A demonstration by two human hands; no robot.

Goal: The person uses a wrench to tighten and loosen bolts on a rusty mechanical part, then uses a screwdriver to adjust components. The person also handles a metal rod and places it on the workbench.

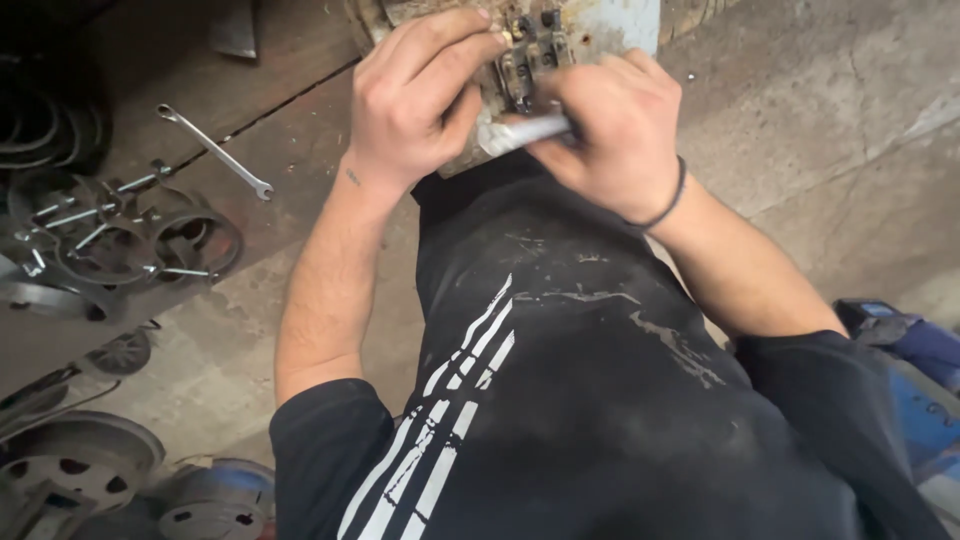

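My left hand [420,95] is curled with its fingertips pressed onto the terminal block [525,55] of a worn motor housing [600,25] at the top of the view, pinching at one of the small metal fittings there; I cannot see whether anything loose sits between the fingers. My right hand [615,130] is clenched around a slim silvery tool [525,132], whose shaft lies nearly level and points left, its end meeting the pale edge of the housing just below the terminals. A dark band circles the right wrist.

Under everything is a rough concrete floor [820,150], stained and cracked, with a darker board [150,110] along the upper left. On that board lies a combination wrench [215,152], well apart from both hands. Farther left sits a heap of metal rings and long bolts [120,235], and at lower left some round pulley-like discs [80,460]. A blue object [915,370] shows at the right edge.

The housing is cut off by the top of the frame, the tool's tip is hidden by my left thumb, and my dark shirt covers the floor directly below.
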